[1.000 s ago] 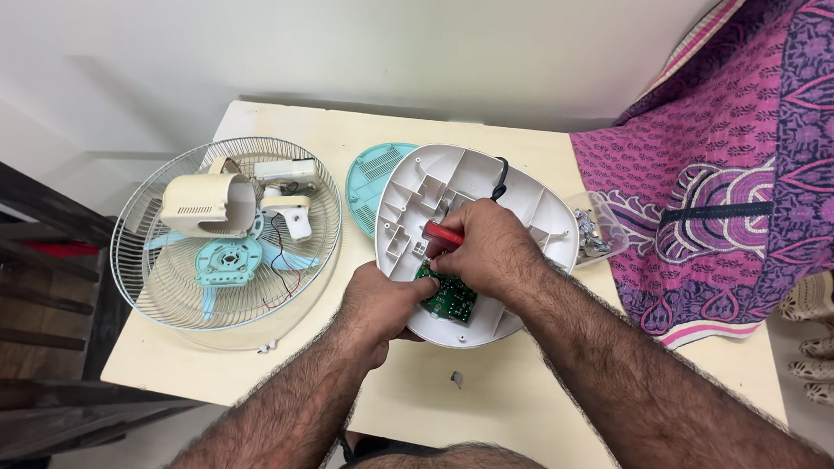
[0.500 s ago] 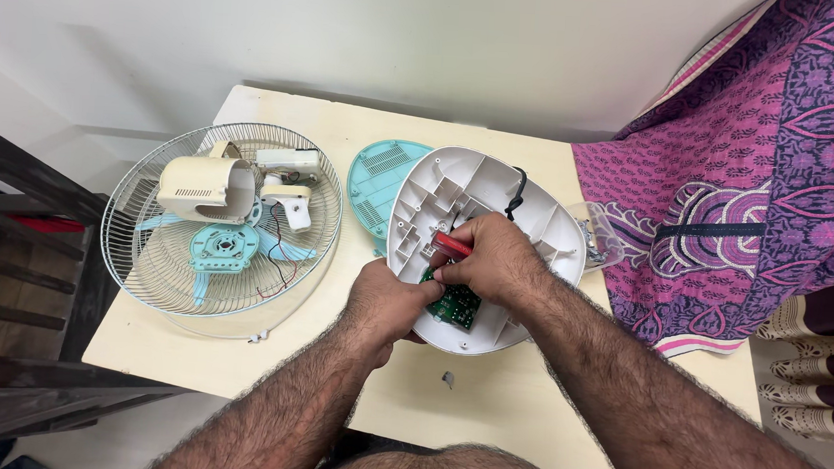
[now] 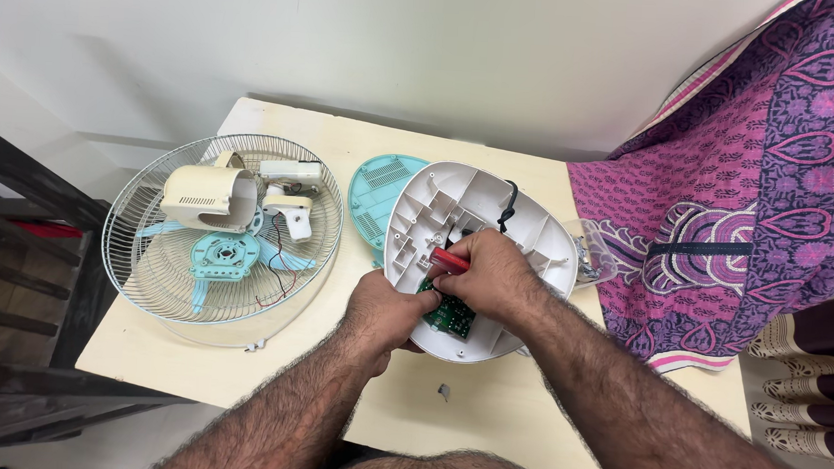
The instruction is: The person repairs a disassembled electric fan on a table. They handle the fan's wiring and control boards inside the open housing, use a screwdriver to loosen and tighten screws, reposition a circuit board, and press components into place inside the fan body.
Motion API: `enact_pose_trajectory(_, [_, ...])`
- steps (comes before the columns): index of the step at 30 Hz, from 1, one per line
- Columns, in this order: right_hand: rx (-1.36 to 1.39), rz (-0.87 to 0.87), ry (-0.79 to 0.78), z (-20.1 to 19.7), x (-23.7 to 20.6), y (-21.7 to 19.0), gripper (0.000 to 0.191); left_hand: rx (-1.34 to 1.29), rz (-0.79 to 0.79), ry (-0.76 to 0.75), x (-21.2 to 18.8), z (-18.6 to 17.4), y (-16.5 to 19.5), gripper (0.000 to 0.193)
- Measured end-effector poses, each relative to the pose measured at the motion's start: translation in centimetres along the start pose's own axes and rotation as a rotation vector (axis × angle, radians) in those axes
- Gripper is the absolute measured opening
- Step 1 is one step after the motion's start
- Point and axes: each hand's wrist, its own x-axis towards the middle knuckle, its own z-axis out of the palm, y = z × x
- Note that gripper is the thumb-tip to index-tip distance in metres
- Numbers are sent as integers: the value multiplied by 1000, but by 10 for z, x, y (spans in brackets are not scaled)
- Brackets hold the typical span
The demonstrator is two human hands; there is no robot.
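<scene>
The cream table point(image 3: 239, 368) ended close below the hands, with a bare strip of top along its near edge where only a small grey bit point(image 3: 443, 391) lay. The wall ran just behind the far edge. To the left, the wire fan guard point(image 3: 148, 278) filled most of that side, holding a cream motor housing point(image 3: 208, 198) and pale blue blades point(image 3: 224, 255). A teal cover point(image 3: 377, 196) lay tucked under the white fan base shell point(image 3: 522, 226), and purple patterned cloth point(image 3: 752, 195) crowded the right edge. The shell sat at the table's middle, hollow side up, ribbed inside, with a green circuit board point(image 3: 452, 315) at its near end. The left hand point(image 3: 386, 309) gripped the shell's near rim. The right hand point(image 3: 491, 278) was closed on a red-handled tool point(image 3: 451, 260), probably a screwdriver; its tip was hidden.
</scene>
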Motion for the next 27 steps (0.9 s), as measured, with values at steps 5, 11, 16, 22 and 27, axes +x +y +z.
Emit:
enact_pose_trajectory(5, [-95,-42,35,2,0,-1,21,-8,-7,12,1,0,1,40])
enact_pose_trajectory(11, [-172,-35,99,7,-1,-8,27,-61,1,12,6,-1,-3,37])
enact_pose_trajectory(16, [-239,-29,97,5,-3,-17,26,-49,12,20,9,-2,-3,34])
enact_pose_trajectory(22, [-314,26,124,3,-6,-30,28,-97,13,23,10,0,0,32])
enact_pose_trajectory(27, [-373,72,99,-1,-9,-39,28,-107,6,1,13,0,1,32])
